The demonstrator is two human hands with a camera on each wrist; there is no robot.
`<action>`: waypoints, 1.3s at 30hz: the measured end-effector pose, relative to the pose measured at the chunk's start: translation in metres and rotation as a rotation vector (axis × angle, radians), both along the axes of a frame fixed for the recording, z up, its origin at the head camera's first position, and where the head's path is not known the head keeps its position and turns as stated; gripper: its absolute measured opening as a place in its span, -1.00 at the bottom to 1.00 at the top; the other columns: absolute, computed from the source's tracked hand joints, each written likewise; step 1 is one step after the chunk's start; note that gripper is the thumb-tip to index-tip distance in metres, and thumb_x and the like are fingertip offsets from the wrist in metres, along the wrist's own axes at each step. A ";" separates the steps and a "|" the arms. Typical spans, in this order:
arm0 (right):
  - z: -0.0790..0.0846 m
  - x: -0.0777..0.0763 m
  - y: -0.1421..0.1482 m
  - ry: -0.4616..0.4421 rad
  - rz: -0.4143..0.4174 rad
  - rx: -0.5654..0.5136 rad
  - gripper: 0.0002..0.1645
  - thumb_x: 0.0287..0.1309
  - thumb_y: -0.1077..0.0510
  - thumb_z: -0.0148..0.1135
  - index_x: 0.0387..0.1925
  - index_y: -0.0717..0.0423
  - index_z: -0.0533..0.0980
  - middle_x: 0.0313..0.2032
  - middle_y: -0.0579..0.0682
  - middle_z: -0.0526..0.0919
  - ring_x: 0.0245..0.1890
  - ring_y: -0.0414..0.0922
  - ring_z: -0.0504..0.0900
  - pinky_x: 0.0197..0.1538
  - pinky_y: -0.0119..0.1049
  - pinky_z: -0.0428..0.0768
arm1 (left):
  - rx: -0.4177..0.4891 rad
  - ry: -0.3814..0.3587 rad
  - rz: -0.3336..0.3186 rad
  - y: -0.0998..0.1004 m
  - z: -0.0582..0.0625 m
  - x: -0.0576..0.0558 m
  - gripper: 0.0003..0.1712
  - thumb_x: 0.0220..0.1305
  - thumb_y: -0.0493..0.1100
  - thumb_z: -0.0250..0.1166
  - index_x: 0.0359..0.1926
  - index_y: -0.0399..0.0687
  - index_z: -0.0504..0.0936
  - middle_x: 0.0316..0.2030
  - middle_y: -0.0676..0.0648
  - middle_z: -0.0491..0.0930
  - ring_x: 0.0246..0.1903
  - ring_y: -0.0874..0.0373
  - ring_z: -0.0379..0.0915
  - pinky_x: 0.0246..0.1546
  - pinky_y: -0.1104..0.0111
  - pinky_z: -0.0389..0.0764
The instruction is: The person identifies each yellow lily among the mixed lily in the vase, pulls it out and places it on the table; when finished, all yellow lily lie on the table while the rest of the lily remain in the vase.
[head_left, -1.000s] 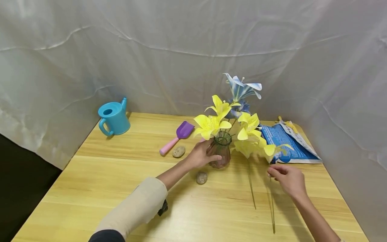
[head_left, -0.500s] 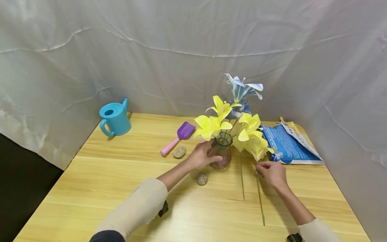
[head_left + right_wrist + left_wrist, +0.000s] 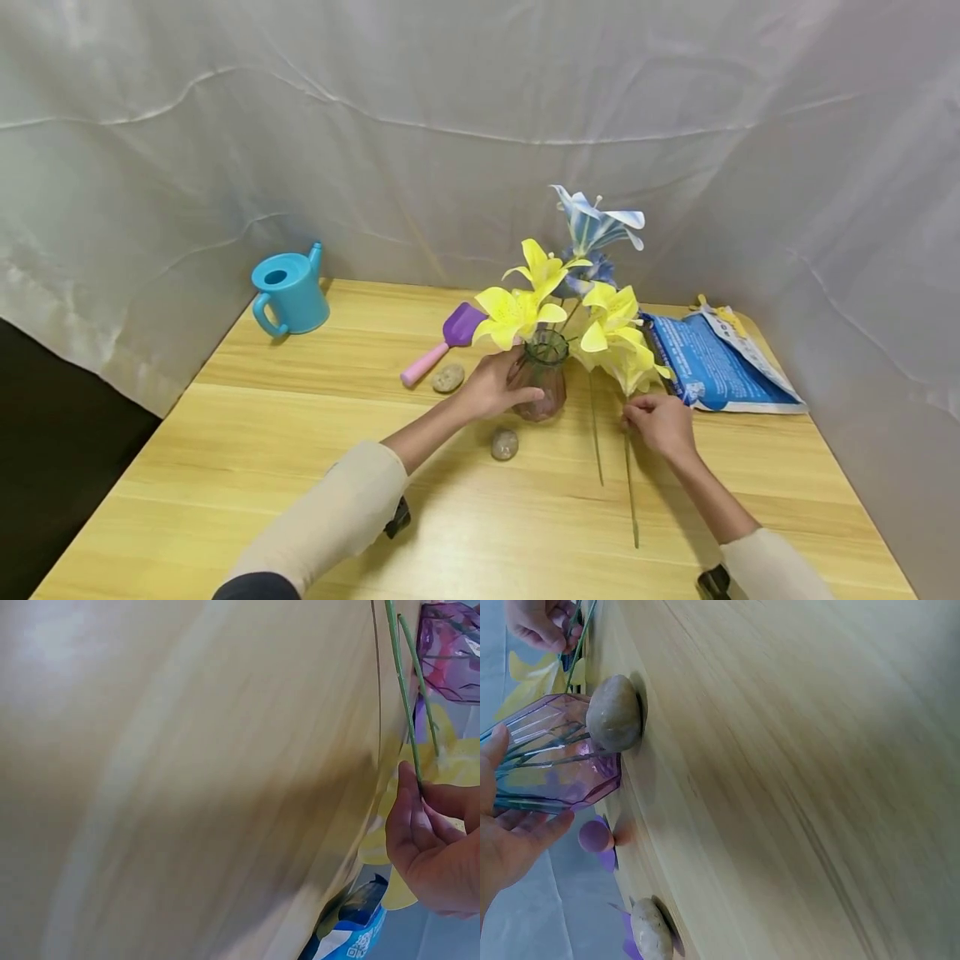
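My left hand (image 3: 491,385) grips a faceted pinkish glass vase (image 3: 546,394) round its side, thumb across the front. Several artificial flowers stand in the vase: yellow lilies (image 3: 512,315) and blue lilies (image 3: 592,223). Their stems show through the glass in the left wrist view. Just right of the vase, my right hand (image 3: 662,423) pinches the green stem (image 3: 407,705) of a yellow lily (image 3: 628,367) between thumb and fingertips, close below the bloom. A second green stem (image 3: 424,697) runs beside it. Both stems point down toward the front of the table.
A smooth stone (image 3: 504,444) lies in front of the vase, another stone (image 3: 448,378) to its left. Behind them is a purple-and-pink toy shovel (image 3: 446,340). A blue watering can (image 3: 291,292) stands at the back left, a blue-and-white packet (image 3: 723,362) at the back right.
My right hand has moved left toward the vase with the yellow lily, and the lower blooms and stems have shifted left too. My left hand keeps its grip on the vase.
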State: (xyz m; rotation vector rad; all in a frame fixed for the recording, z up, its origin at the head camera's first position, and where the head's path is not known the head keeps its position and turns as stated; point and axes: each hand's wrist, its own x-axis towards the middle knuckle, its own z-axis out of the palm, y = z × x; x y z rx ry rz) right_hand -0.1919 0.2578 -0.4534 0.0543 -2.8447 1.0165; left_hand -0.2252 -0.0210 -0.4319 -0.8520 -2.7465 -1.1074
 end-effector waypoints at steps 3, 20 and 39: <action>-0.001 -0.004 -0.003 0.013 0.015 0.008 -0.82 0.03 0.21 0.18 -0.58 0.16 0.63 -0.63 -0.04 0.62 -0.63 -0.19 0.46 -0.30 -0.20 0.38 | 0.009 0.014 -0.003 -0.004 0.000 0.001 -0.43 0.01 0.14 0.27 -0.08 -0.12 0.37 -0.57 -0.03 0.37 -0.55 0.26 0.27 -0.55 0.46 0.34; 0.020 0.008 -0.004 0.110 0.055 0.122 -0.72 0.09 0.09 0.15 -0.35 0.25 0.60 -0.57 0.05 0.62 -0.59 -0.10 0.56 -0.45 -0.14 0.50 | 0.098 0.014 -0.038 -0.008 -0.007 0.000 -0.53 0.01 0.10 0.28 -0.23 -0.11 0.35 -0.67 -0.03 0.32 -0.71 0.30 0.16 -0.72 0.50 0.24; 0.060 -0.001 -0.114 -0.026 -0.113 -0.975 -0.53 -0.05 -0.05 0.26 -0.28 0.31 0.50 -0.08 0.06 0.54 -0.06 -0.17 0.46 -0.01 -0.31 0.41 | 0.085 -0.034 -0.029 -0.010 -0.003 0.000 -0.54 0.02 0.09 0.28 -0.22 -0.10 0.35 -0.66 0.00 0.30 -0.72 0.28 0.16 -0.76 0.49 0.21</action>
